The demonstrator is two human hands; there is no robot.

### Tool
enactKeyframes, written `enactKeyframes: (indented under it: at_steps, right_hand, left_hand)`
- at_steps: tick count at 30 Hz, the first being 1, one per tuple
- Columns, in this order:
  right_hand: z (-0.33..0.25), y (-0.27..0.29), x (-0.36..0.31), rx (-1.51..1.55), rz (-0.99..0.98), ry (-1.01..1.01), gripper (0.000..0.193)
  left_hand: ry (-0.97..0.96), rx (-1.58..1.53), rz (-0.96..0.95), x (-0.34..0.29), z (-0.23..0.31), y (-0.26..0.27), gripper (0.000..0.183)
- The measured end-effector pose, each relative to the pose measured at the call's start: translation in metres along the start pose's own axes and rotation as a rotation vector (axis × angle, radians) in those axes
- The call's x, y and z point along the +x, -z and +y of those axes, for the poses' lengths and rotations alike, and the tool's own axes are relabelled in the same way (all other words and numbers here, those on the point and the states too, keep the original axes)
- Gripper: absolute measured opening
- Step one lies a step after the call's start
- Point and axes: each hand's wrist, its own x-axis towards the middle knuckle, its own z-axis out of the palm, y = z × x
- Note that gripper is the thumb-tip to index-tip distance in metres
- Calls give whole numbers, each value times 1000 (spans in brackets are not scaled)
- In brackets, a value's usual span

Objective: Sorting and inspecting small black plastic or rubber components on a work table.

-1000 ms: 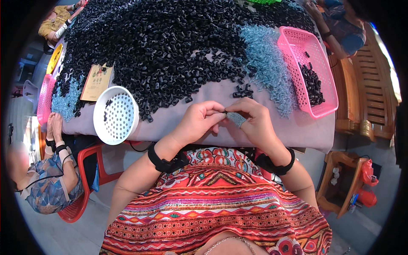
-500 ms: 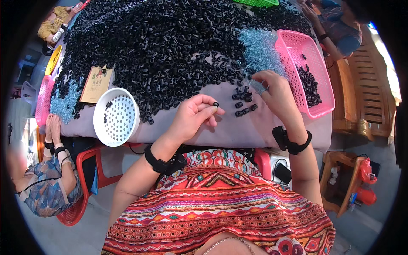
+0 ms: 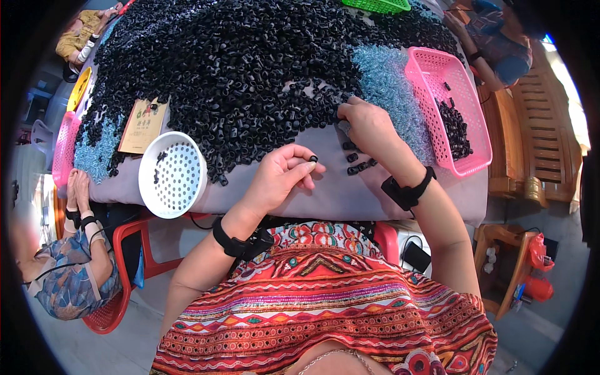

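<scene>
My left hand [image 3: 279,177] is held over the near edge of the table, pinching a small black plastic cap [image 3: 314,159] between thumb and forefinger. Farther right, my right hand [image 3: 370,127] reaches down at the edge of the big pile of black plastic caps [image 3: 250,81]. Its fingertips touch the caps there, and a bit of clear plastic pieces [image 3: 344,127] shows under its curled fingers. Just below that hand, several black caps [image 3: 355,169] lie in short rows on the cloth. The hand hides part of these rows.
A heap of clear bluish pieces [image 3: 390,87] borders a pink basket [image 3: 473,167] holding black caps. A white colander [image 3: 195,199] and a booklet [image 3: 139,139] are at left. Other people sit at the left and far right. A green basket [image 3: 378,5] stands at the far edge.
My right hand has moved left and slightly away from me, from beside the clear heap to the edge of the black pile. My left hand has barely shifted, still with its cap.
</scene>
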Motion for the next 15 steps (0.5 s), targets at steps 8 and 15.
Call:
enactKeyframes:
  at_steps: [8, 15]
  right_hand:
    - [1, 0, -1, -88, 117, 216, 23]
    - [-16, 12, -14, 321, 129, 148, 27]
  left_hand:
    - [23, 21, 11, 3, 5, -2, 13]
    - [21, 18, 24, 8, 2, 1, 13]
